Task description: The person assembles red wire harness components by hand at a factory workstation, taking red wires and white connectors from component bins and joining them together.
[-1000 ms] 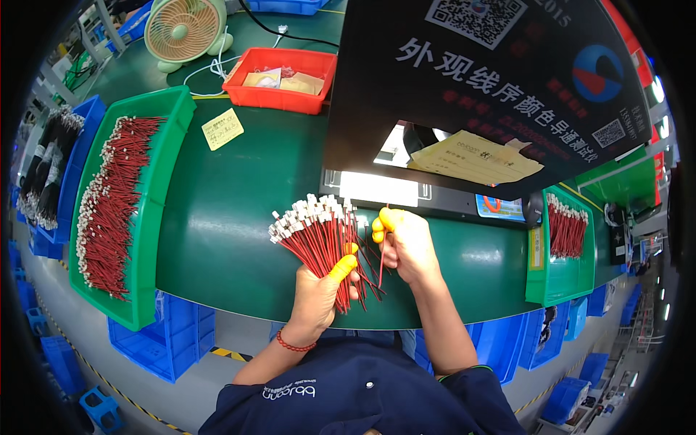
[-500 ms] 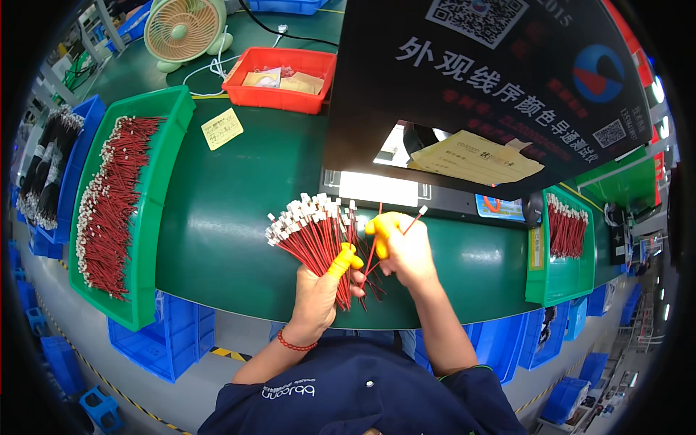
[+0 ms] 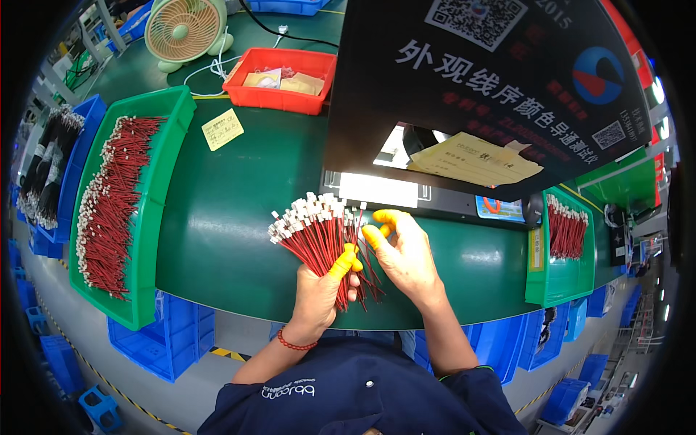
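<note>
In the head view the step in hand looks like sorting a bundle of red wires (image 3: 319,239), held fanned out over the near edge of the green worktop (image 3: 232,217); the next move would likely call for drawing one lead clear without loosening the rest. The left hand (image 3: 322,293) is wrapped tight around the bundle's lower part, its fingers (image 3: 344,262) pressed against the wires. The right hand (image 3: 406,254) has fingers lightly curled, thumb and forefinger pinching a single wire beside the fan.
</note>
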`<action>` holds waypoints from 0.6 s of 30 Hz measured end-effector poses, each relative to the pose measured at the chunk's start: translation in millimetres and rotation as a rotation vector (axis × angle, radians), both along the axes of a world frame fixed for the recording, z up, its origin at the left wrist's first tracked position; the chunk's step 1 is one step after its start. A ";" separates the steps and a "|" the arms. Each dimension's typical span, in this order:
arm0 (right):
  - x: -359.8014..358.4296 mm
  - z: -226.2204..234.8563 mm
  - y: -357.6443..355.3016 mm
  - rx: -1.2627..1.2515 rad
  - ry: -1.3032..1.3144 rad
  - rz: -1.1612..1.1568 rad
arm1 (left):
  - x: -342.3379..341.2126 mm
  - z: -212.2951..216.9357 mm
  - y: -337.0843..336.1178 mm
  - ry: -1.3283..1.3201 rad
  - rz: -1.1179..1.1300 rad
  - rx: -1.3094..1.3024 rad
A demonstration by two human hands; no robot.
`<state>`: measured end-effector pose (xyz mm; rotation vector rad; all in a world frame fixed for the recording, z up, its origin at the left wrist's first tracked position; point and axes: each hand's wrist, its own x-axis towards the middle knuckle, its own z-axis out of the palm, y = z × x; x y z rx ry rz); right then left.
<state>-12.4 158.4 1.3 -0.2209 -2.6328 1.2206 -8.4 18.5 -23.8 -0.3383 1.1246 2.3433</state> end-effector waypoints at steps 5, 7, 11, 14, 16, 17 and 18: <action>1.1 -1.5 -5.0 -0.782 -0.231 0.051 | 3.2 4.2 4.5 0.013 -0.046 0.012; -5.2 -0.6 3.4 -1.044 -0.315 -0.016 | 2.6 3.0 0.6 0.036 -0.078 -0.030; -13.9 -2.3 13.7 -1.291 -0.407 -0.047 | 0.5 4.5 -5.8 0.025 -0.069 0.017; -14.3 -5.7 15.5 -1.447 -0.400 -0.007 | 0.0 3.9 -8.4 -0.007 -0.047 0.063; -13.3 -5.5 12.2 -1.328 -0.386 -0.020 | -1.1 2.8 -5.8 0.005 -0.015 0.038; -11.3 -4.7 10.5 -1.329 -0.387 -0.020 | -1.8 2.6 -4.6 0.016 0.016 0.012; -8.4 -2.4 8.3 -1.134 -0.375 -0.005 | -2.4 3.5 -4.4 0.015 0.016 0.012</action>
